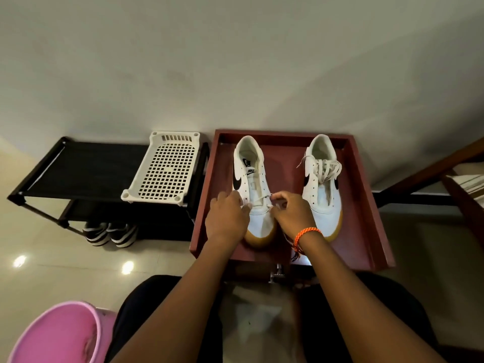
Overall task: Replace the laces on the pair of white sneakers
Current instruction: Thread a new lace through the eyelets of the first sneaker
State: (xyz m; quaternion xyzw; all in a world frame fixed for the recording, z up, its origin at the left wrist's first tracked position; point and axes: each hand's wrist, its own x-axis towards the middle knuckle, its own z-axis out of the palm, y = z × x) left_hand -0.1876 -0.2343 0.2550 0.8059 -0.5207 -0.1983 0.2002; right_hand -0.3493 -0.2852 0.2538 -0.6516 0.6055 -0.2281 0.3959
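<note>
Working at the left sneaker (252,184), both hands sit over its near eyelets, toe pointing toward the person. The left hand (226,217) rests against the shoe's left side with its fingers curled, pinching a lace (262,198) end at the eyelet row. The right hand (292,214) is at the shoe's right side, thumb and forefinger pinched on the other end of the same white lace, which crosses the tongue between the two hands. The rest of this sneaker's eyelets are bare. The right sneaker (322,187) stands well apart to the right, its laces loose and tangled over the tongue. Both shoes are white with black swooshes and gum soles, and both stand in a dark red tray (362,195), which acts as the counter in front of the person's knees. An orange bracelet (306,235) circles the right wrist. To the left, a black rack (86,171) carries a white plastic grid shelf (165,170) on top, with striped black and white shoes (110,233) on the floor under it. A pink bucket (60,334) sits at the near left corner.
</note>
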